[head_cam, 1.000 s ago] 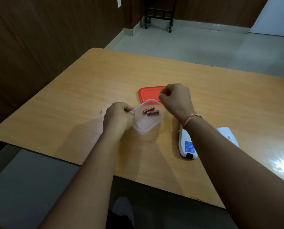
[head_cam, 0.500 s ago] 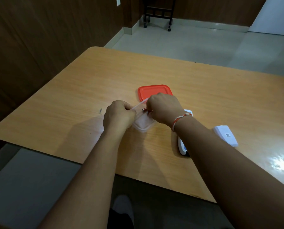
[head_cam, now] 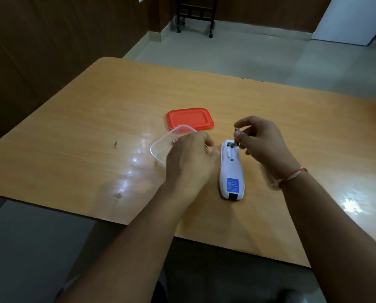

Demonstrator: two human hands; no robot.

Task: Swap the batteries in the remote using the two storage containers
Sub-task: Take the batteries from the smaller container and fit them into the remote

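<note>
Head view, looking down at both my forearms over the wooden table (head_cam: 77, 127). My right hand (head_cam: 261, 145) is raised just above the top end of the remote (head_cam: 232, 171), fingers curled, thumb and forefinger pinching a battery (head_cam: 237, 136) held roughly upright, its lower end near the open battery slot. Red-and-white thread band (head_cam: 292, 177) on that wrist. My left hand (head_cam: 189, 158) lies palm down just left of the remote, over the near right part of the clear container (head_cam: 165, 145); fingers bent, tips hidden, so I cannot tell if it grips the container rim or anything else. Remote lies face down, lengthwise toward me, blue label near its lower end. One more battery (head_cam: 175, 140) shows inside the container, mostly covered by my left hand. Red lid (head_cam: 190, 118) lies flat behind the container, touching or just overlapped by its far rim. Slot contents too small to make out.
</note>
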